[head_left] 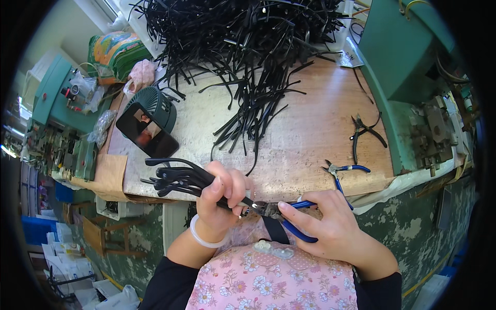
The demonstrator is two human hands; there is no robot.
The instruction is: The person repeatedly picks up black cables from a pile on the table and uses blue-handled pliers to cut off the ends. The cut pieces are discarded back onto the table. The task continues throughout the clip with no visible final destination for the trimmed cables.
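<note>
My left hand point(223, 191) is closed round a bundle of black eyeglass temples point(181, 176), their curved tips fanning out to the left. A small bright metal end shows on one temple by my fingertips. Blue-handled pliers point(298, 232) are in my right hand point(333, 222), their handles spread somewhat. The dark jaws meet the temple ends beside my left fingers; whether they grip one I cannot tell. Both hands are in front of the table's near edge, over my floral apron point(268, 281). Loose black temples point(253, 111) lie on the table beyond.
A large heap of temples point(243, 31) fills a white bin at the back. Blue-handled cutters point(338, 169) and black-handled pliers point(366, 132) lie on the right. A phone point(147, 132) leans on a green fan point(160, 106) at left. Green machines point(413, 67) flank the table point(315, 124).
</note>
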